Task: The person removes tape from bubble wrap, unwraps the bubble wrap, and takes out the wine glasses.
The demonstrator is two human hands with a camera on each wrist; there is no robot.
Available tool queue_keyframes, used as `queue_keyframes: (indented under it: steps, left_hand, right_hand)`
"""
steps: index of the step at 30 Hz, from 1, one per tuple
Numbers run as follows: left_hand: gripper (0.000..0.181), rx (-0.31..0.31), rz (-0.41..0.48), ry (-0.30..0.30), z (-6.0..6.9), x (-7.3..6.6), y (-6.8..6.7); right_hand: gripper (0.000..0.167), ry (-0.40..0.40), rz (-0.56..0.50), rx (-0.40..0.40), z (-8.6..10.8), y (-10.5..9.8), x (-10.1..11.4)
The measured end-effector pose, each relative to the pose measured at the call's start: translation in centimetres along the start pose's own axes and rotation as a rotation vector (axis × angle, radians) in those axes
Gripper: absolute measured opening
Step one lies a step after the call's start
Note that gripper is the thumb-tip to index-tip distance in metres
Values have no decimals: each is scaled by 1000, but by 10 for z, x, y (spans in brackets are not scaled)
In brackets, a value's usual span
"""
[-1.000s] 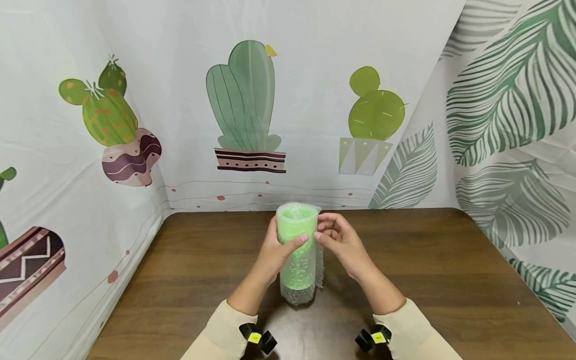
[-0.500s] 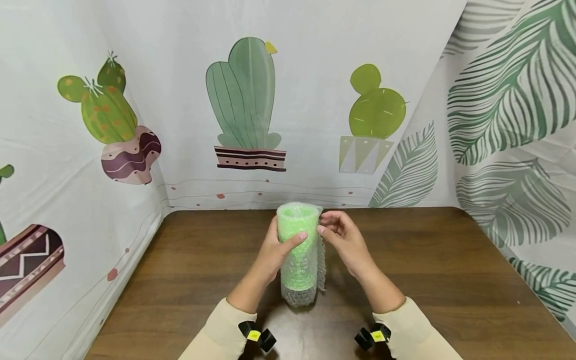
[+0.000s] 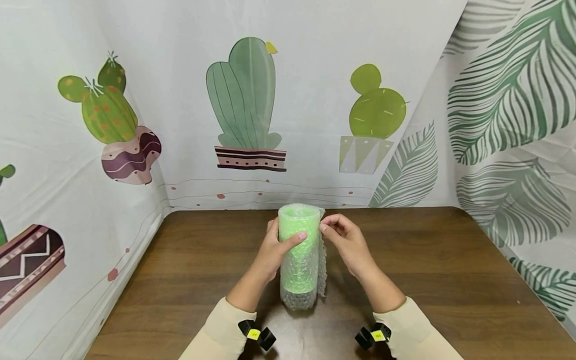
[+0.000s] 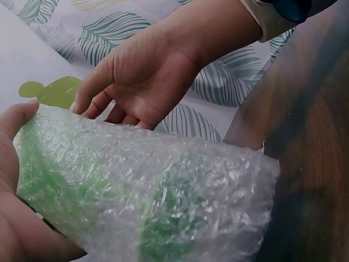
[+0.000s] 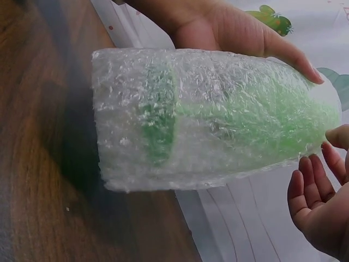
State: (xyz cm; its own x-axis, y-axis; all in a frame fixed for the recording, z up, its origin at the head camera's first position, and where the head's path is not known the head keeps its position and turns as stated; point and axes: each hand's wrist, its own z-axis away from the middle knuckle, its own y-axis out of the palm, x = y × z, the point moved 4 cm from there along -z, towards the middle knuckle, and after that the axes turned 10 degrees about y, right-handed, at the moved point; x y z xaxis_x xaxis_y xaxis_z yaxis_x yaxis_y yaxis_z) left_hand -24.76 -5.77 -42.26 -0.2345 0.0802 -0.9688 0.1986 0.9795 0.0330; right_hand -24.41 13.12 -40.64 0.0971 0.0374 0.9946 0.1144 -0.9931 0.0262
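Green bubble-wrapped cylinder, one, between two hands.

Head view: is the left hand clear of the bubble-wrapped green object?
No, the left hand grips the bubble-wrapped green object, with its thumb across the near side.

Small yellow label on the black camera at a person's left cuff, its dark characters too tiny to read, second yellow label on the other black camera at the right cuff, its characters likewise illegible, no words or numbers readable.
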Motion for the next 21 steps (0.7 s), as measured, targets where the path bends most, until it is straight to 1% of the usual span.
queue_keyframes:
  steps: [3,6,9,13,18,21]
  left_hand:
    - [78,-2,-7,1,0,1,-1]
    - [78,12,6,-1,-1,2,-1]
    - [81,30,58,-10,-2,3,-1]
    - [82,14,106,-19,-2,3,-1]
    - [71,-10,94,-20,-2,2,-1]
    - [66,-12,78,-15,-2,0,0]
  right_hand:
    - [19,-17,19,-20,0,-1,0]
    - [19,-34,30,-29,1,-1,1]
    - [19,-46,34,-28,2,-1,2]
    - [19,-62,37,-26,3,-2,2]
    - [20,-74,-9,-5,4,0,4]
    - [21,-72,-45,18,3,1,6]
